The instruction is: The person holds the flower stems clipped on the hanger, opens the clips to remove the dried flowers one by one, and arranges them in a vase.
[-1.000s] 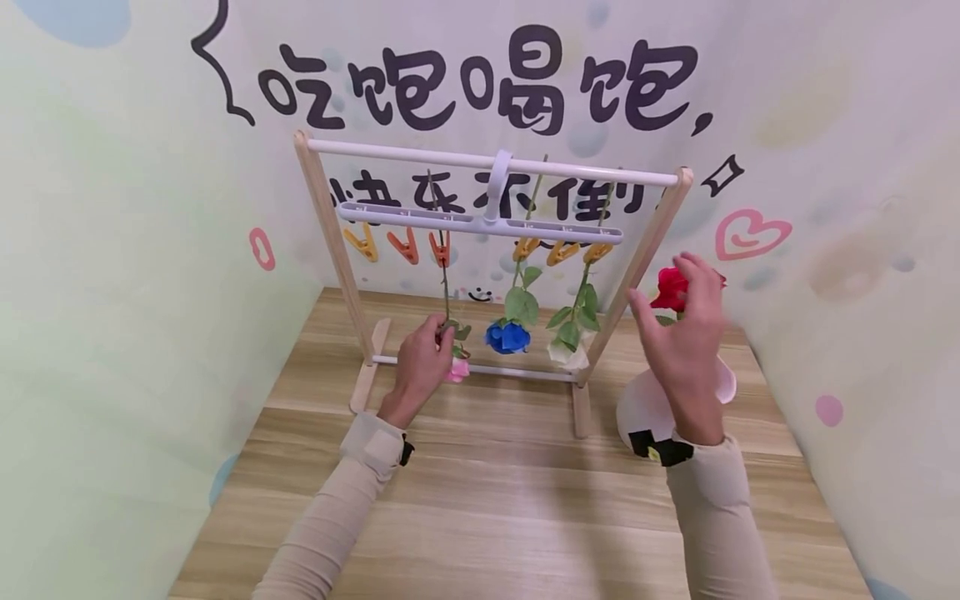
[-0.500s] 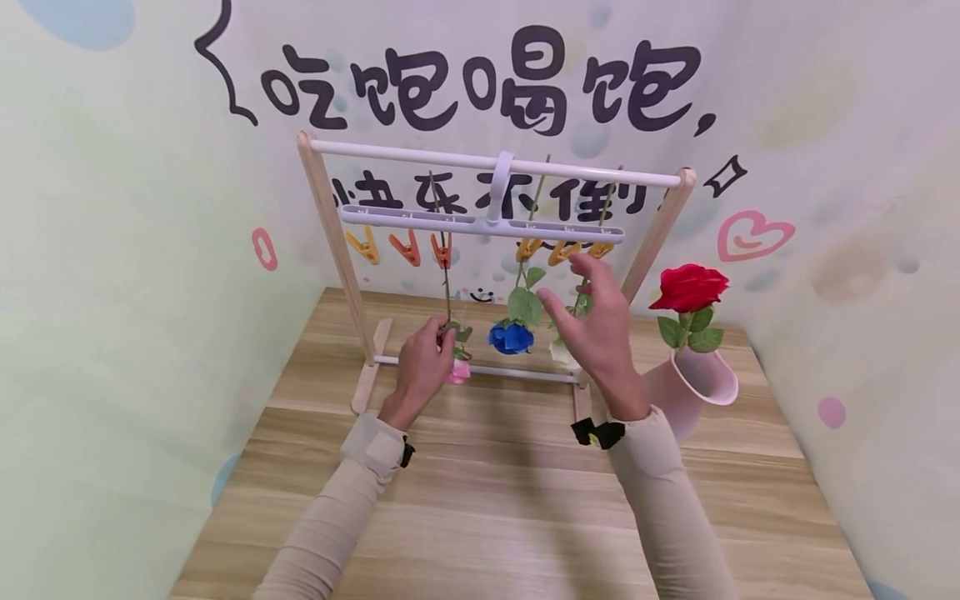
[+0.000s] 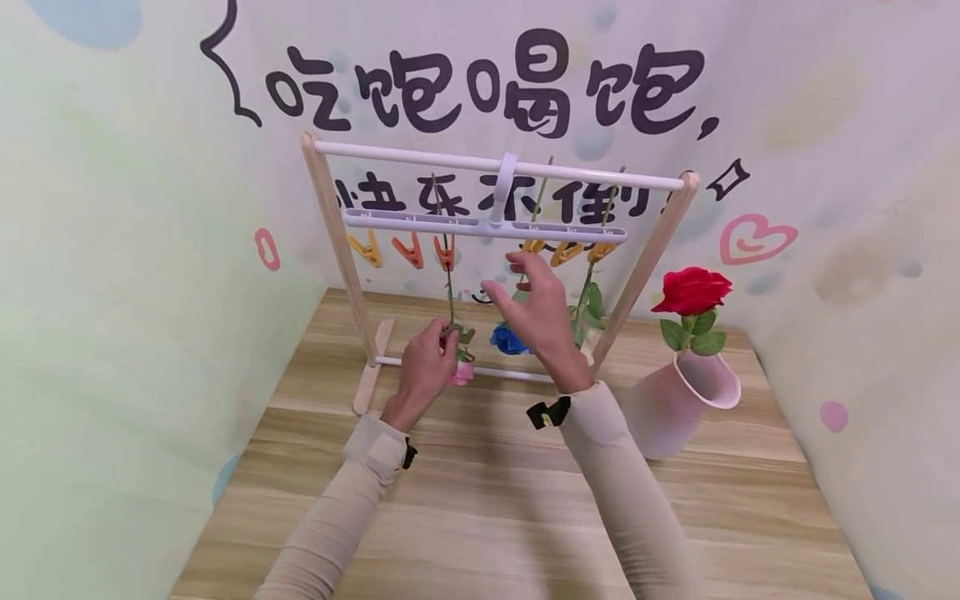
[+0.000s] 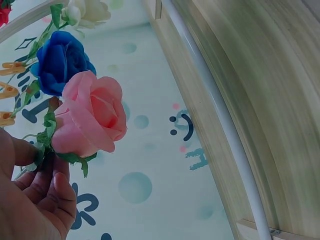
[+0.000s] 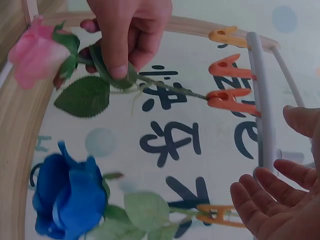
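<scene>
My left hand (image 3: 429,367) pinches the stem and leaves of a pink rose (image 4: 92,115) that hangs head down. An orange clip (image 5: 232,100) on the hanger bar (image 3: 420,222) grips that stem higher up. My right hand (image 3: 542,317) is in front of the blue rose (image 3: 508,339), fingers spread and holding nothing. In the right wrist view its fingers (image 5: 260,190) are near the bar and a yellow clip (image 5: 220,214). A white rose (image 4: 87,12) hangs beyond the blue one, mostly hidden behind my right hand in the head view.
The hanger hooks over the top rail (image 3: 420,156) of a wooden-sided rack (image 3: 337,250). At the right a pinkish-white vase (image 3: 667,408) holds a red rose (image 3: 693,292). Other clips (image 3: 365,248) on the bar hold nothing. A patterned wall stands close behind.
My right hand has moved left from the red rose in the vase, past the white rose, to in front of the blue rose. The left hand keeps its hold on the pink rose.
</scene>
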